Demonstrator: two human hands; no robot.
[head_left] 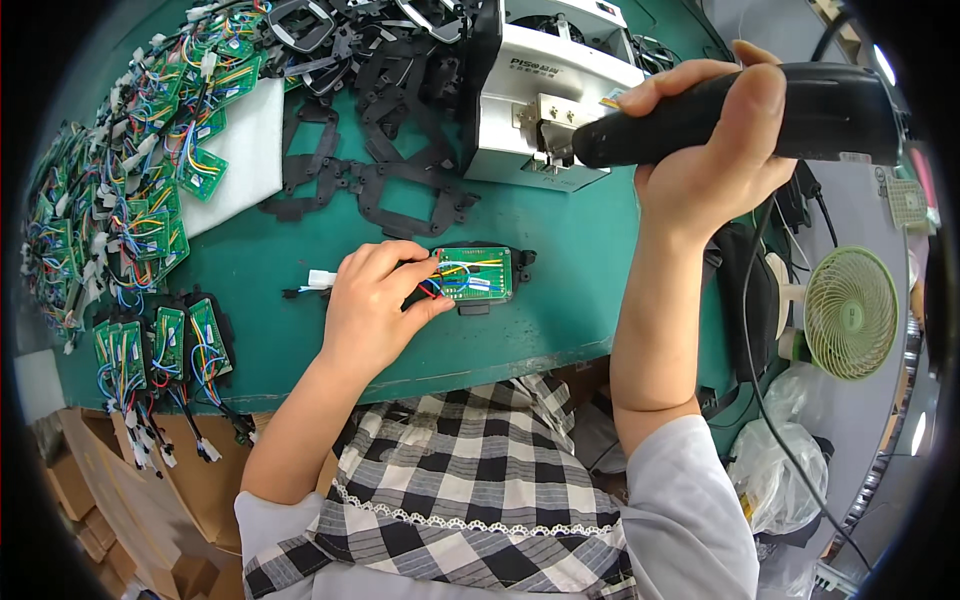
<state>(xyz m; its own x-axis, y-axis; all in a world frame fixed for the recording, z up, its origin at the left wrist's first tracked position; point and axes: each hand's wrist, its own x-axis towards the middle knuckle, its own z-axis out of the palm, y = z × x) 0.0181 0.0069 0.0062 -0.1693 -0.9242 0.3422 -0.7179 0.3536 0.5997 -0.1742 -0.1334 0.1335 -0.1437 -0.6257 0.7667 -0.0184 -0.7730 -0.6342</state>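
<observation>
My left hand (375,298) is closed at the left end of a green circuit board (490,262), thumb and forefinger on its edges. The board lies in a black plastic frame (524,258) on the table, with coloured wires and a white connector (321,280) running out past my fingers on the left. Raised at the upper right, my right hand (715,150) is wrapped round a black electric screwdriver (820,110). The screwdriver's front end meets the outlet of a white screw feeder (535,85); its bit is hidden there.
Wired circuit boards (150,215) are heaped at the left, partly by a white foam sheet (245,155). Several framed boards (168,345) lie at the table's near left edge. Black frames (405,195) are piled behind. A green fan (850,312) and the screwdriver's cable (752,350) are at the right.
</observation>
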